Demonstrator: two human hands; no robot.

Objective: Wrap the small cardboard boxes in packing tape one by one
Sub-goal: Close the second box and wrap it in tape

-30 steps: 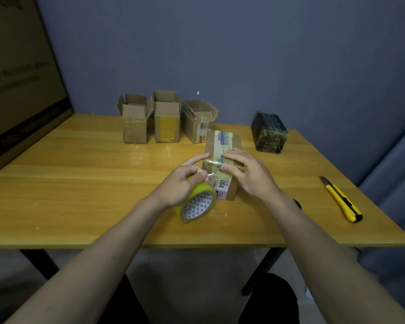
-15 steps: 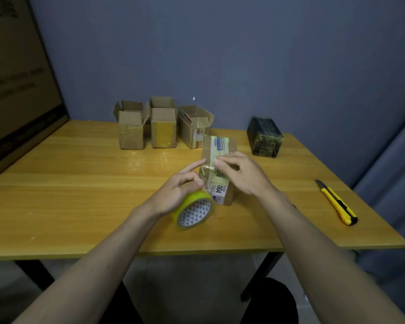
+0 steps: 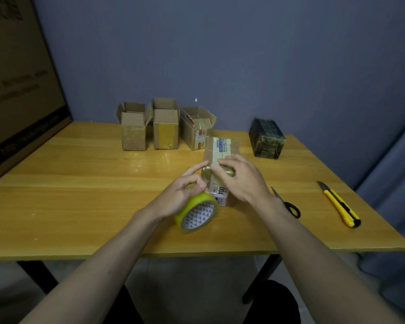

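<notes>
At table centre, head view, a closed cardboard box (image 3: pixel 221 160) with a "004" label lies on the wooden table (image 3: pixel 80 195), its long axis running from 6 o'clock to 12 o'clock. The right hand (image 3: pixel 240 177) rests on top of the box, fingers curled over a crumpled strip of tape (image 3: pixel 228 171) at the box's midpoint; the fingers press and grip the strip against the cardboard. The left hand (image 3: pixel 182 194) sits just beside the box at its 9 o'clock side and grasps the yellow tape roll (image 3: pixel 197 212), thumb on the outer rim, index finger extended toward the box edge. The roll stands tilted on its edge, its patterned core facing 5 o'clock, touching the box's near corner.

At 11 o'clock from the held box, three open boxes (image 3: pixel 164 127) stand in a row along the far table edge, flaps raised. At 2 o'clock, a dark wrapped box (image 3: pixel 265 137) stands apart from the others. At 4 o'clock, just beside the right forearm, black-handled scissors (image 3: pixel 288 204) lie flat. Further toward 3 o'clock, a yellow utility knife (image 3: pixel 339 204) lies near the right table edge, blade pointing to 11 o'clock. A large board (image 3: pixel 17 90) leans at the far left.
</notes>
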